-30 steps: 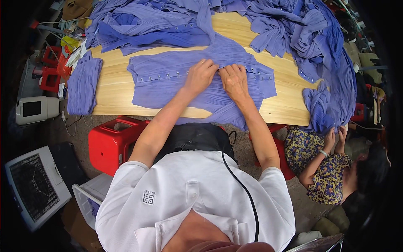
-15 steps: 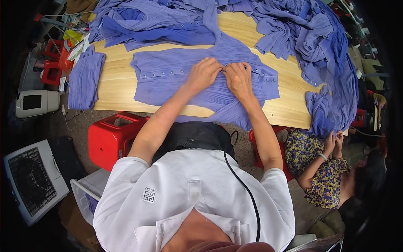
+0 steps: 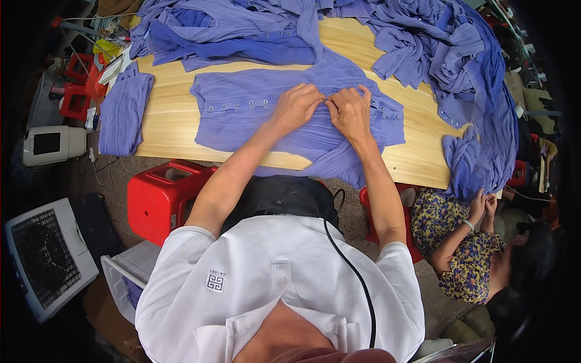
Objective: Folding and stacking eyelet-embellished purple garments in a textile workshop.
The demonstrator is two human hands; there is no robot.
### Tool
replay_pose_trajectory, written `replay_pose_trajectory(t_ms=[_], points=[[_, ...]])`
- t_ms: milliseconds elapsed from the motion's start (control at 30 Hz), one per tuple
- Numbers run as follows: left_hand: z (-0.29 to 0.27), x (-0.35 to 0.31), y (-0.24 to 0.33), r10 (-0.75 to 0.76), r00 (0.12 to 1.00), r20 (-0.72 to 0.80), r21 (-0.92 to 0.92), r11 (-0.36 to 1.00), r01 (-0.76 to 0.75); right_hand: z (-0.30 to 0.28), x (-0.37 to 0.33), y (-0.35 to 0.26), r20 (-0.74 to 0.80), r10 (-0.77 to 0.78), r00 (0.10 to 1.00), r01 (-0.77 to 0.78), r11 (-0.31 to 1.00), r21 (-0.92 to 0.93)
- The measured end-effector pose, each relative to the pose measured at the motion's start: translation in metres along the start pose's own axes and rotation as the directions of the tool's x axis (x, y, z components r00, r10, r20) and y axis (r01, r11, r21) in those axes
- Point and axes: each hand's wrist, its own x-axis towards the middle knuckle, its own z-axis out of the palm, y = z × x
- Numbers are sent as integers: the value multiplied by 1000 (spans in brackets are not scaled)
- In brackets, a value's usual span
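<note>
A purple-blue pleated shirt (image 3: 242, 130) lies spread sideways on the wooden table (image 3: 169, 115) before me, a row of buttons along its middle. My left hand (image 3: 296, 109) and my right hand (image 3: 351, 112) meet over that button row, thumbs and fingertips pinched on the shirt's front. The fingertips almost touch; whatever small part sits between them, perhaps a button, is hidden. Buttons show on the placket both left of my left hand and right of my right hand. One sleeve hangs over the table's near edge.
Heaps of similar purple garments (image 3: 448, 54) cover the far and right sides. A folded purple garment (image 3: 126, 112) lies at the left end. Red stools (image 3: 160, 209) stand beneath the near edge. At right a person in a flowered top (image 3: 466, 272) handles a hanging garment.
My fingers have shifted slightly at the same spot on the button row, and my right index finger is raised more. The shirt stays in place.
</note>
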Motion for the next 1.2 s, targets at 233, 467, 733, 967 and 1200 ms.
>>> replay_pose_trajectory(t_ms=[233,467,733,967,1200], points=[[-18,-7,11,115,963,245,173,972,-161,-10,-26,9,-48,-158,986,154,985,-74],[-12,3,26,38,959,280,292,949,-123,-15,-44,15,-31,133,991,-121,960,254],[35,15,36,-14,1000,9,217,976,11,-11,-33,16,-2,-95,996,94,991,-98],[35,10,25,19,999,-49,88,996,-14,-13,-28,22,-87,-183,979,173,979,-107],[31,8,18,69,998,10,38,997,-69,-12,-29,26,-116,-244,963,227,964,-140]])
